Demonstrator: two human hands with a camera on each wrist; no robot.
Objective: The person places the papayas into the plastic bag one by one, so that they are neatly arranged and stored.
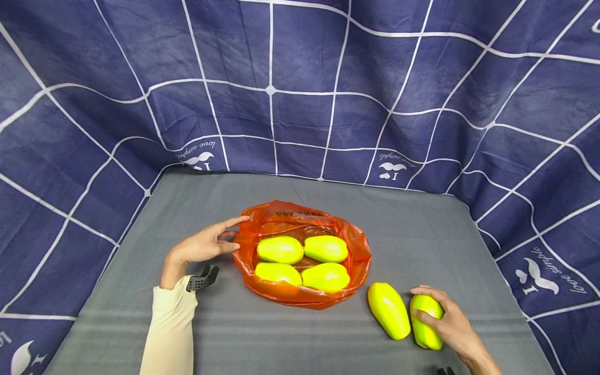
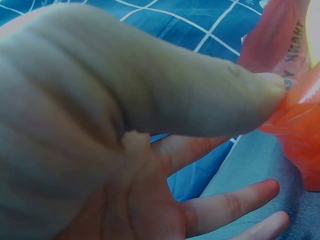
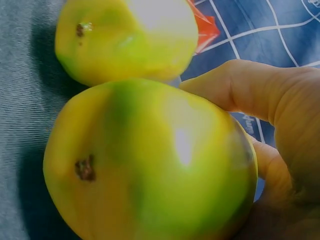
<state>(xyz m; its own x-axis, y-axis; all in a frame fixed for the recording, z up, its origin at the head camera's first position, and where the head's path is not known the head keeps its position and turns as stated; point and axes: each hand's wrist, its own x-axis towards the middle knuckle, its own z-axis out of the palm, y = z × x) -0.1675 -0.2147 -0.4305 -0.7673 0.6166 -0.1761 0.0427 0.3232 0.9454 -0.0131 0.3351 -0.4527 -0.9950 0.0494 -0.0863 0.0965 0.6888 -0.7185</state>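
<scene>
At lower right, the right hand grasps a yellow-green fruit, some fingers hidden. At centre, the red bag partly covers the nearer fruits; the left hand, fingers extended, touches it.

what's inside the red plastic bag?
Four oval yellow-green fruits show inside the red plastic bag, in two rows of two. Its near wall partly covers the near-left fruit; anything underneath the fruits is hidden.
</scene>
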